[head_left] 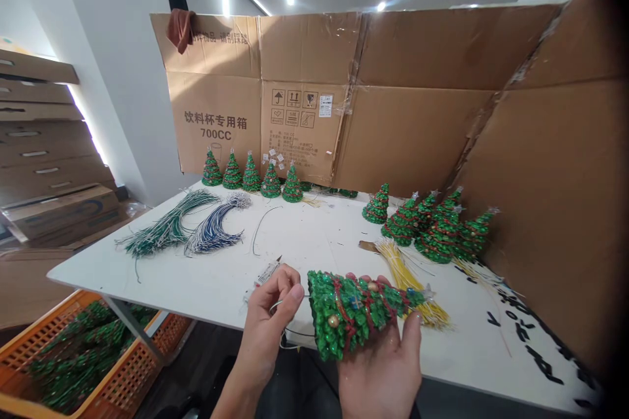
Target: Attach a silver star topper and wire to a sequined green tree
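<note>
A small green Christmas tree point(351, 317) with red garland, gold balls and a star tip lies sideways in my right hand point(381, 366), whose fingers wrap around it. Its base faces left. My left hand point(275, 308) pinches a thin wire point(295, 340) beside the base. The wire loops below the fingers and runs to the tree's underside; where it enters is hidden. Just behind my left hand lies a white printed object point(268, 272) with a pointed dark tip, partly covered. A bundle of yellow wires point(405, 278) rests on the table behind the tree.
Green wires point(170, 222) and blue wires point(216, 229) lie bundled on the white table point(304, 242). Several finished-looking trees point(251, 173) stand along the back, more trees point(442, 229) at the right. Cardboard point(304, 98) walls the table. An orange crate point(122, 360) holds trees below left.
</note>
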Tool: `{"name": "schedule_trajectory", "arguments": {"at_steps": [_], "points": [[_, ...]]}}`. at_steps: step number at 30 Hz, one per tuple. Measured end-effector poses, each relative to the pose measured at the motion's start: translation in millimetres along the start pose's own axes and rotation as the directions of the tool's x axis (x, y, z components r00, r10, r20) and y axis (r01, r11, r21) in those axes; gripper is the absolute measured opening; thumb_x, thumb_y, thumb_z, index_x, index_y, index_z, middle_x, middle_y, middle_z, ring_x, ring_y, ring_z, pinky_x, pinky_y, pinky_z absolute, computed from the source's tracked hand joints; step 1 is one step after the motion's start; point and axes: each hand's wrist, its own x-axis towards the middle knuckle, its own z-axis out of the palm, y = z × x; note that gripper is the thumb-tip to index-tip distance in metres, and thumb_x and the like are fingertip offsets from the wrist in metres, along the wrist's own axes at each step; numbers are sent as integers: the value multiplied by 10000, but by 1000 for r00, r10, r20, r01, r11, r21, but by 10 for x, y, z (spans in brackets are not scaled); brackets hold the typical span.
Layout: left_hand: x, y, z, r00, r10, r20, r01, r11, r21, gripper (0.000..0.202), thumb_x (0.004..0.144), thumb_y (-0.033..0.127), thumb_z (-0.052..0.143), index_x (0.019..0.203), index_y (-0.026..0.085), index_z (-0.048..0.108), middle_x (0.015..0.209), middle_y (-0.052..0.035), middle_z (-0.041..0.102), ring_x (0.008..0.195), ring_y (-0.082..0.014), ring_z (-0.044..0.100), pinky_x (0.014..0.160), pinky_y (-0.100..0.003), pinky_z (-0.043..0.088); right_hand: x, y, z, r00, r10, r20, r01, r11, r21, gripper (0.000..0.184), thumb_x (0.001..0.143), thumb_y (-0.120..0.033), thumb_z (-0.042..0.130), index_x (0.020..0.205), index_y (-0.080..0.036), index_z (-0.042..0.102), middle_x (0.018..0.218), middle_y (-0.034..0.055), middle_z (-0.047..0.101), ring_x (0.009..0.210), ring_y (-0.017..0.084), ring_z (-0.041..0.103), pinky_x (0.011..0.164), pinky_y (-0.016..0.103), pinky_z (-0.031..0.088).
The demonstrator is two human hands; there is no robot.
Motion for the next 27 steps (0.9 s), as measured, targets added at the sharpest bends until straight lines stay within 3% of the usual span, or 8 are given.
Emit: {"name": "schedule_trajectory", "arguments": {"at_steps": [3, 5, 10, 15, 20, 23, 27], "points": [[-45, 4, 26, 999, -21, -26, 18, 991, -130, 535, 968, 421, 807, 704, 185, 406, 994, -23, 564, 693, -97, 356, 595, -245, 311, -1, 4, 14, 1000, 14, -9, -14, 1000, 3, 493, 907, -719, 717, 1223, -354, 819, 1188, 5, 860, 1094, 252, 812, 828, 404, 651], [-68, 7, 53, 999, -18, -36, 11, 983, -182, 547, 959, 430, 818, 687, 187, 410, 924, -21, 607, 658, -90, 376, 561, -227, 316, -1, 9, 12, 1000, 28, -14, -28, 1000, -5, 487, 913, -725, 712, 1223, -365, 816, 1175, -4, 862, 1044, 253, 823, 799, 408, 655], [-60, -2, 120, 999, -51, -18, 47, 979, -199, 479, 1052, 507, 675, 750, 221, 440, 710, 52, 494, 490, -68, 328, 425, -207, 271, -4, 24, 2, 1000, 9, -16, -9, 998, -56, 579, 861, -779, 739, 1258, -361, 799, 1185, 10, 859, 1045, 269, 818, 778, 411, 645], [-40, 7, 87, 998, -61, 11, 60, 993, 99, 504, 1066, 489, 660, 761, 234, 350, 679, 79, 377, 532, -72, 301, 488, -205, 280, -10, 24, 13, 999, -43, -23, 42, 998, -48, 602, 855, -774, 753, 1319, -389, 765, 1285, -4, 828, 1190, 274, 773, 887, 442, 630], [-41, 77, 84, 988, -138, 75, 101, 923, 371, 330, 1011, 326, 691, 819, 231, 440, 788, 43, 475, 691, -116, 421, 609, -224, 357, -17, 9, 12, 996, -85, -23, 84, 995, -50, 619, 822, -790, 769, 1282, -378, 784, 1324, 16, 811, 1238, 304, 747, 918, 482, 616], [-42, 102, 117, 984, -115, 134, 37, 875, 483, 209, 892, 137, 699, 811, 221, 527, 731, 51, 495, 660, -119, 447, 602, -239, 342, -16, 14, 11, 995, -98, -8, 98, 995, -38, 586, 840, -779, 759, 1248, -360, 797, 1292, 23, 818, 1230, 301, 745, 960, 492, 601], [-55, 105, 130, 982, -18, 189, -103, 784, 612, 318, 839, 47, 639, 671, 212, 425, 631, 52, 438, 623, -121, 416, 593, -261, 305, -2, 45, -1, 992, -120, 33, 121, 992, -22, 621, 822, -787, 777, 1275, -361, 787, 1282, 23, 815, 1254, 301, 726, 979, 487, 582]]}}
